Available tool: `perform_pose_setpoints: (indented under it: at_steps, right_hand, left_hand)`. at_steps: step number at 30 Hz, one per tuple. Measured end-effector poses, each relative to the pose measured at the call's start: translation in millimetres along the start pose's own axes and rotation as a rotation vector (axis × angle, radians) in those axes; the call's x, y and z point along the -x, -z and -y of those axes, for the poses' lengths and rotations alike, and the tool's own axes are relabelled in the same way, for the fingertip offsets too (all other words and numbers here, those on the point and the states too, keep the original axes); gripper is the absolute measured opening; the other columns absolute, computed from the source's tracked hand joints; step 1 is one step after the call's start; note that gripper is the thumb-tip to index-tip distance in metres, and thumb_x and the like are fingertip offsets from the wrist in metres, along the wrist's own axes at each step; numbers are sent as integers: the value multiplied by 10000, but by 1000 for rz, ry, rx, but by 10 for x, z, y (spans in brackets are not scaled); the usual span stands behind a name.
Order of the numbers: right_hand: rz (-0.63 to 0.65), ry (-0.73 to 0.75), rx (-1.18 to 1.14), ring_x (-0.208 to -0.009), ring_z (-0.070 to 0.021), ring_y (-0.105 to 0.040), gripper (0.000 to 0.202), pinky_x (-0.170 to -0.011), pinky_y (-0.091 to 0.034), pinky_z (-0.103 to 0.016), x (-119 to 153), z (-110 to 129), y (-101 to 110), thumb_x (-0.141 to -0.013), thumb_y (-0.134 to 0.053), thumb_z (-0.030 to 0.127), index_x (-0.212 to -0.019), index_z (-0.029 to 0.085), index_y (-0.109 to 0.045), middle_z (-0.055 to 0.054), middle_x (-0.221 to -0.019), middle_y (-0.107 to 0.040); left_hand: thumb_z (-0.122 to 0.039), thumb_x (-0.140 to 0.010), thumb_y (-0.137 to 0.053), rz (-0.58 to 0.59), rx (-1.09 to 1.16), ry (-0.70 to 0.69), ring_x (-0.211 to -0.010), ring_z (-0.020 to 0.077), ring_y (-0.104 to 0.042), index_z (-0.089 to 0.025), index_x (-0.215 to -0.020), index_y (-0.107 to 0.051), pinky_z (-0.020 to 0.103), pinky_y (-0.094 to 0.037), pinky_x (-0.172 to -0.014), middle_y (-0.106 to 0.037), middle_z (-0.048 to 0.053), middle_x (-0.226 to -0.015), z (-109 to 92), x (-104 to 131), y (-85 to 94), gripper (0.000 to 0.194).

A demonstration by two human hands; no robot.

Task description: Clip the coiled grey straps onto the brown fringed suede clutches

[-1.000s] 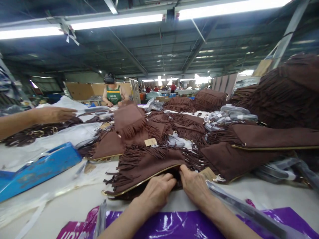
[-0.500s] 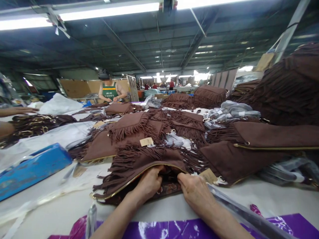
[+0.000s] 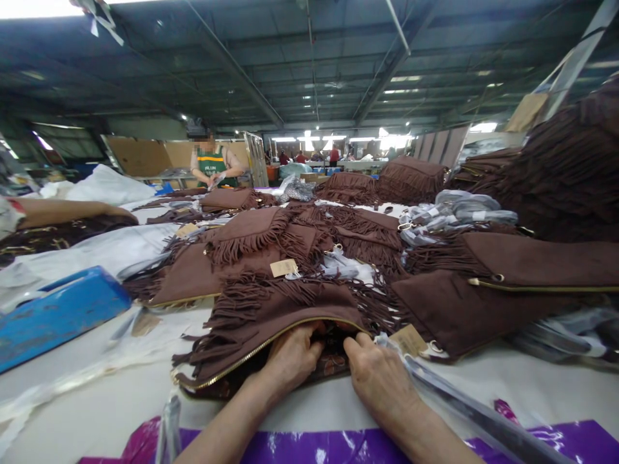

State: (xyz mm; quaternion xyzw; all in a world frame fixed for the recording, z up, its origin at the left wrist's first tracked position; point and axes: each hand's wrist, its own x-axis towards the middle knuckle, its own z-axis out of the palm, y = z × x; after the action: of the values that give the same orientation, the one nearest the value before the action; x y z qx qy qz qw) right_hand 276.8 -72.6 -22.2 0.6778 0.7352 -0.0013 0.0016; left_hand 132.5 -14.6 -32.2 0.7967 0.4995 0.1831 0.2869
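Note:
A brown fringed bag [image 3: 309,303] lies unzipped in front of me, its gold zipper edge arched up and a patterned lining showing. Inside the opening is my left hand [image 3: 294,353], its fingers curled and the tips hidden by the bag. My right hand [image 3: 380,370] pinches the bag's edge at the right end of the opening. Beside the right hand rest a tan paper tag [image 3: 409,340] and a plastic-wrapped strap [image 3: 464,399]. Another tan tag [image 3: 284,267] lies behind the bag.
More brown bags [image 3: 454,309] cover the table behind and to the right. At left are a blue holder [image 3: 68,312] and another person's arm [image 3: 68,211]. Purple plastic [image 3: 300,446] lines the near edge. A person in a green apron [image 3: 215,169] stands across the table.
The view has shifted slightly. The other person's arm at left reaches further over the pile of dark straps. My hands remain at the bag's opening, with little movement.

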Motion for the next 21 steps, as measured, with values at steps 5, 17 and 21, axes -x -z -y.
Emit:
perform_pose_setpoints:
  at_steps: [5, 17, 21]
  right_hand:
    - [-4, 7, -3, -706, -178, -610, 269, -531, -269, -273, 6, -16, -12, -834, -396, 21, -843, 187, -607, -58, -837, -620]
    - [-40, -8, -16, -679, -165, -605, 243, -520, -257, -279, 8, -9, -32, -832, -408, 27, -818, 174, -601, -60, -806, -610]
    - [-68, 8, 9, -667, -179, -616, 255, -503, -242, -282, 6, -9, -49, -821, -400, 11, -811, 171, -597, -65, -785, -609]
  left_hand:
    - [-145, -725, -479, -5, -81, -14, -881, 209, -546, -188, -825, -573, 306, -380, -817, -617, 31, -870, -18, 20, 18, 143]
    - [-137, -750, -467, 1, -116, -16, -902, 212, -558, -190, -839, -591, 311, -392, -836, -635, 36, -898, -38, 17, 11, 162]
    - [-140, -755, -457, -11, -123, -17, -918, 219, -556, -186, -862, -604, 320, -393, -856, -639, 46, -922, -32, 24, 11, 188]
